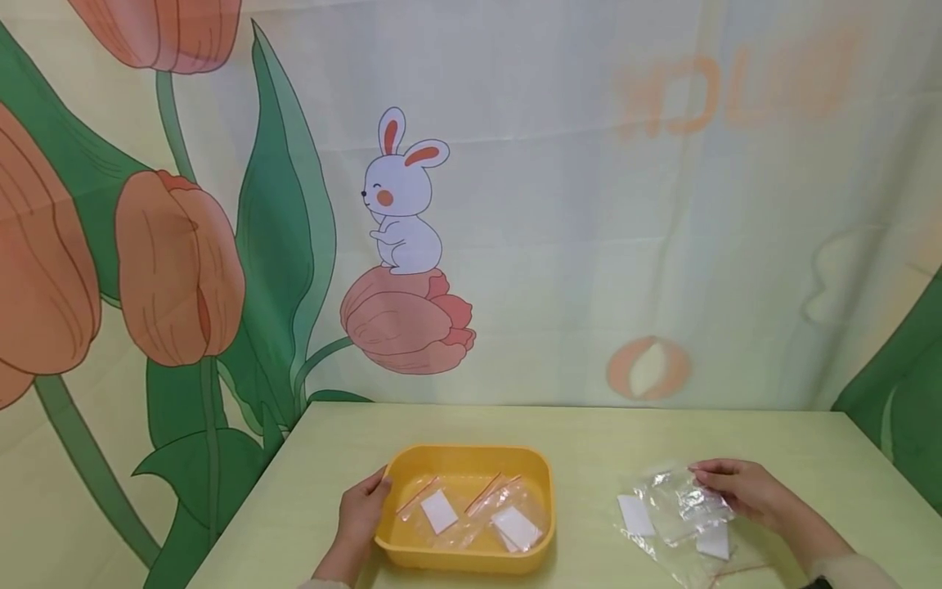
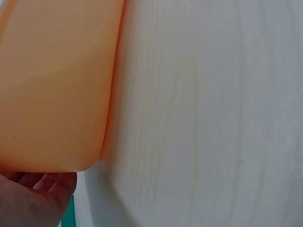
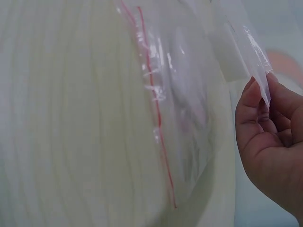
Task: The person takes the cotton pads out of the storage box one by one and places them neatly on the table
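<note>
A yellow plastic tray (image 1: 465, 559) stands on the table, holding clear zip bags with red seal lines and white cards (image 1: 439, 512) inside. My left hand (image 1: 361, 509) grips its left end, the thumb at the rim; in the left wrist view the fingers (image 2: 57, 187) curl against the tray's outer wall (image 2: 52, 118). To the right of the tray, my right hand (image 1: 746, 489) pinches the corner of a clear zip bag (image 3: 184, 94) between thumb and fingertips. White cards (image 1: 636, 515) show in or under the clear plastic there, and a red seal line crosses the bag.
The pale table (image 1: 589, 442) ends at a back edge against a hanging cloth (image 1: 530, 245) printed with tulips and a rabbit. A strip of bare tabletop separates the tray from the bags on the right.
</note>
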Demonstrator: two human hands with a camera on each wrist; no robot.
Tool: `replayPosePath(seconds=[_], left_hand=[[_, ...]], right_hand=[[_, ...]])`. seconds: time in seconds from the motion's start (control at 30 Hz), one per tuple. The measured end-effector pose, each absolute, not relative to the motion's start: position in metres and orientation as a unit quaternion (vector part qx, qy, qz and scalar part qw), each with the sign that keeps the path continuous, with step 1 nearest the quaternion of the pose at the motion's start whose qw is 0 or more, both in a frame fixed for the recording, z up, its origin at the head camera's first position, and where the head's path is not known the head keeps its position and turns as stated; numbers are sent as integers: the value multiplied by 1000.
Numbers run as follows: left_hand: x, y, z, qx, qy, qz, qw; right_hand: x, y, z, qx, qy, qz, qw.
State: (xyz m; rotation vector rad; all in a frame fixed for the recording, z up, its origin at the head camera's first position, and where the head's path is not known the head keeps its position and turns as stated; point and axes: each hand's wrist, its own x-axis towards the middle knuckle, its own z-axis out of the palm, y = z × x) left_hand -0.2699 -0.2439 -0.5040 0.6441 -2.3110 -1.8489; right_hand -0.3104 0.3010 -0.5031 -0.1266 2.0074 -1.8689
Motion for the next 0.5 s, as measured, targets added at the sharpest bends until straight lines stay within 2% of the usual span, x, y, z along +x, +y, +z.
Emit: replayPosePath(seconds=[0.5], left_hand=[[-270,-244,-504,211,-761,-611,52]], right_hand=[[-301,309,-511,-44,783,-589,195]])
